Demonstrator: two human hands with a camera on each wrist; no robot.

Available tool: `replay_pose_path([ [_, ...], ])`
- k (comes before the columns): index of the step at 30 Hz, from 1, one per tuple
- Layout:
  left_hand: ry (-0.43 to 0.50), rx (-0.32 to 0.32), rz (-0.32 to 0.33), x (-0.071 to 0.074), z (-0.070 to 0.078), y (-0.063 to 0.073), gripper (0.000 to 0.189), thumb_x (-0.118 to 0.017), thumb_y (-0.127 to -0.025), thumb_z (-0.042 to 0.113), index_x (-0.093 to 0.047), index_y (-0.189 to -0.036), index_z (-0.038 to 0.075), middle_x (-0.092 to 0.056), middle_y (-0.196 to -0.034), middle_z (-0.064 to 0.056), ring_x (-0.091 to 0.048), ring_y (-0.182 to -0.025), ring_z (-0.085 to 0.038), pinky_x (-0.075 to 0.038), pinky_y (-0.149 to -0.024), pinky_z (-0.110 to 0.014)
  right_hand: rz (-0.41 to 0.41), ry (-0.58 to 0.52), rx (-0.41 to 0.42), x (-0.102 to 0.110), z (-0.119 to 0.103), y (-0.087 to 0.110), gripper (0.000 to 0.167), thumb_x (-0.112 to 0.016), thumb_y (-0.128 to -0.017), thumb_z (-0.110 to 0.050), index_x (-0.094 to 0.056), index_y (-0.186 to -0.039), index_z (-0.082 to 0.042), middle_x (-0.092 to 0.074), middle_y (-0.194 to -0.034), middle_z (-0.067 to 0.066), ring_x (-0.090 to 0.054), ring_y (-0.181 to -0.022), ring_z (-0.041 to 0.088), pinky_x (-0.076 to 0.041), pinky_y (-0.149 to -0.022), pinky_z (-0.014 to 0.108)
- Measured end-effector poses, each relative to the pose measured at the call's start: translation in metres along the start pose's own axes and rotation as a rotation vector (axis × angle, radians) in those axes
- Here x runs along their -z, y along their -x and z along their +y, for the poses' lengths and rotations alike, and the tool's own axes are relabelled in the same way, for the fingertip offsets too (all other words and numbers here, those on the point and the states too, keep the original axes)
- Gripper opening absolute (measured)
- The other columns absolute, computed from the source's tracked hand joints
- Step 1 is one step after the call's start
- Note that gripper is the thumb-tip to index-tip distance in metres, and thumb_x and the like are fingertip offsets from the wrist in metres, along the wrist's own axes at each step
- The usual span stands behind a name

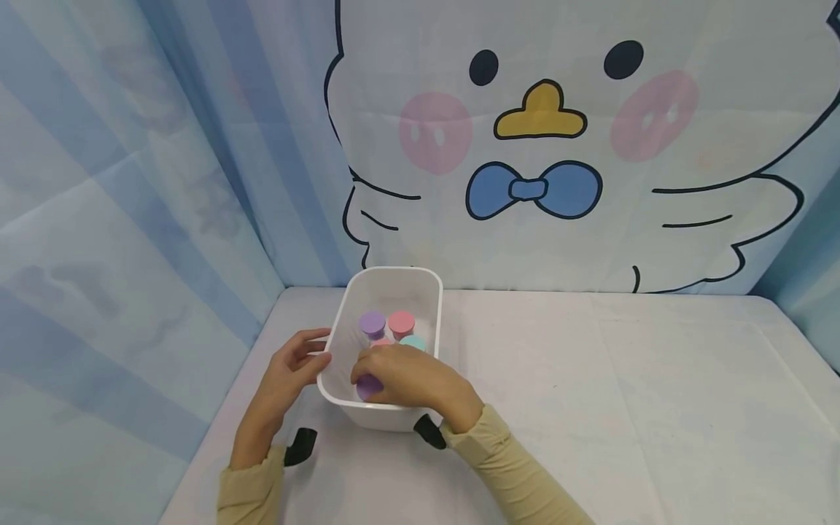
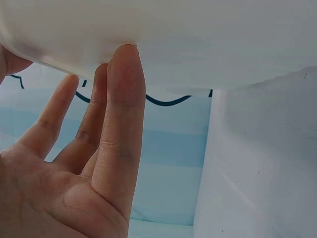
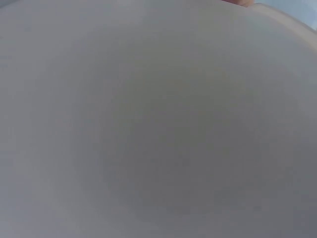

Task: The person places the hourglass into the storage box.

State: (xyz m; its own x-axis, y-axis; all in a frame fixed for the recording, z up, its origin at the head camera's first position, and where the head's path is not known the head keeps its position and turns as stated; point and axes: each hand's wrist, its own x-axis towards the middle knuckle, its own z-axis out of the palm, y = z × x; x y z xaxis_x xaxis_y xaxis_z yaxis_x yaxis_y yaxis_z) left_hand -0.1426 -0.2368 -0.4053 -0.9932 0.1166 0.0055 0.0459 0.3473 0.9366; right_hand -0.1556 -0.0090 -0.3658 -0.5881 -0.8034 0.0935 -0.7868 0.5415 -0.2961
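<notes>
A white plastic bin [image 1: 348, 402] stands on the table and holds several small round-topped pieces. A purple piece [image 1: 372, 323] and a pink piece [image 1: 402, 322] are toward the back, with a teal piece [image 1: 413, 341] nearer. My right hand [image 1: 403, 375] reaches over the near rim into the bin, fingers and thumb curled round another purple piece [image 1: 369, 387]; the hand hides part of it. At the bin's left side, my left hand [image 1: 289, 368] touches the wall with extended fingers [image 2: 124, 109]. Only blurred white bin wall fills most of the right wrist view.
The bin rests on a white-covered table [image 1: 623, 408], whose surface stretches away to the right. Behind it hangs a curtain [image 1: 525, 248] with a cartoon duck, and a blue striped curtain [image 1: 131, 255] borders the left edge.
</notes>
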Motion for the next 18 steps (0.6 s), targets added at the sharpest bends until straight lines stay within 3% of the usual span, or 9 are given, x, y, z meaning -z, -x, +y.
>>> replay_pose_path([
  [11,0.016,-0.005,0.008,0.0031,0.0010,0.0040,0.044,-0.063,-0.098,0.026,-0.052,-0.139,0.013,-0.059,-0.132,-0.018,-0.067,-0.109,-0.023,-0.056,-0.083,-0.027,0.082,0.035,0.039,0.0018,-0.0011,0.0011,0.022,-0.073,-0.090,-0.029,-0.075,-0.109,-0.017,-0.069,-0.106,-0.007,-0.064,-0.096,0.005,-0.051,-0.082,0.016],
  [18,-0.014,-0.010,0.000,-0.0004,0.0010,0.0011,0.045,-0.062,-0.098,0.029,-0.052,-0.140,0.014,-0.059,-0.133,-0.017,-0.065,-0.113,-0.030,-0.057,-0.086,-0.033,0.107,0.021,0.048,0.0088,-0.0011,0.0088,0.025,-0.071,-0.092,-0.029,-0.074,-0.113,-0.016,-0.070,-0.109,-0.003,-0.065,-0.096,0.008,-0.052,-0.084,0.020],
])
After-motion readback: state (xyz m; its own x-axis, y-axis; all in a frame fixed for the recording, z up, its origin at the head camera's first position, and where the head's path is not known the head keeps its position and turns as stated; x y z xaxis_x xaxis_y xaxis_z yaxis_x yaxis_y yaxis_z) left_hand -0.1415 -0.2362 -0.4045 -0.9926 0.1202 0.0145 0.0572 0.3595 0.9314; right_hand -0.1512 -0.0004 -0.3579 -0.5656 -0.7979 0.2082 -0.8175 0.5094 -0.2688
